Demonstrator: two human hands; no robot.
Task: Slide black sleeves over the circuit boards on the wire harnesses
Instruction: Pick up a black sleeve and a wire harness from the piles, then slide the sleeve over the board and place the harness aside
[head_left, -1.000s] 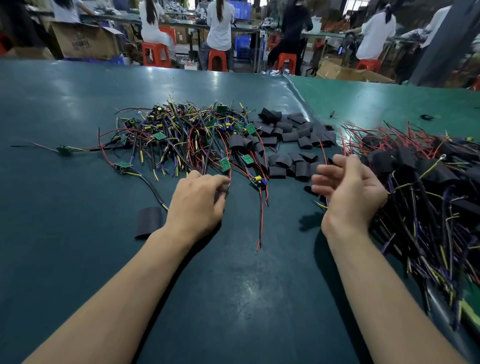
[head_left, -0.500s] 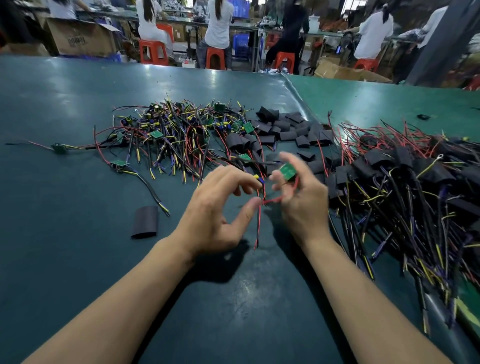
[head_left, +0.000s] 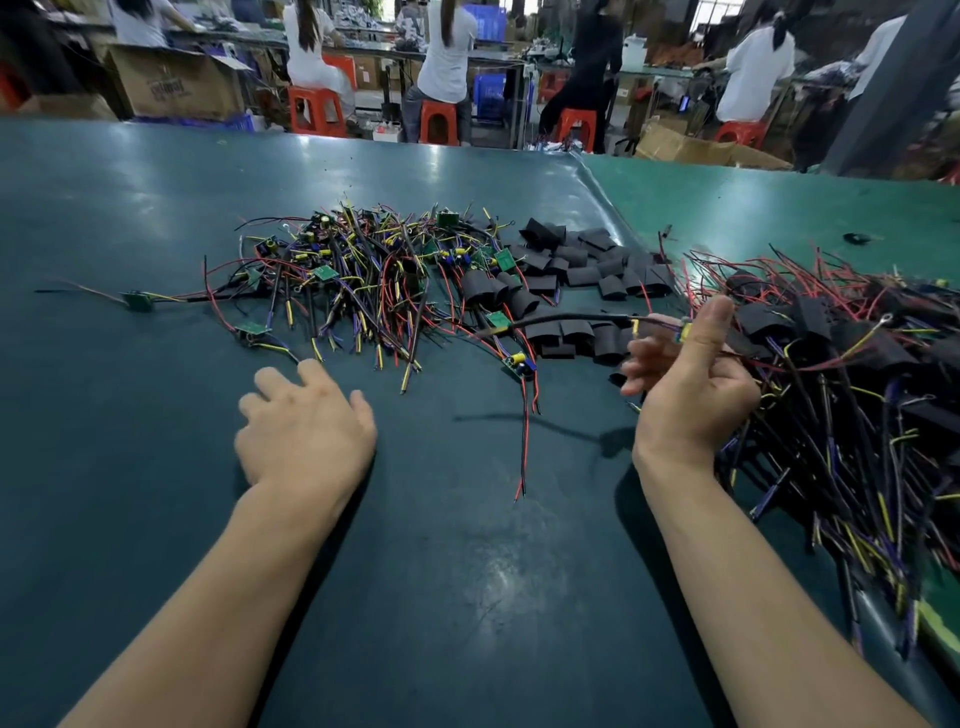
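Half a second ago my two hands met at the centre of the frame around a small green board; now I see them apart. My left hand (head_left: 306, 436) has dropped to the lower left of centre, palm down over the green table (head_left: 156, 467), fingers loosely spread and holding nothing; the lone sleeve that lay there is hidden beneath it. My right hand (head_left: 693, 384) has moved right of centre and pinches one wire harness (head_left: 582, 318) between thumb and fingers, its black lead stretching left in the air above the black sleeves (head_left: 582, 275). I cannot tell whether its board is already covered. Three piles lie on the table: bare harnesses with green circuit boards (head_left: 363, 275) at upper centre, too tangled to count; loose sleeves just right of them, roughly two dozen; and finished, sleeved harnesses (head_left: 841, 374) along the right edge. One harness (head_left: 137, 300) lies alone at far left. Across the top I count five seated people and five red stools (head_left: 317, 110).
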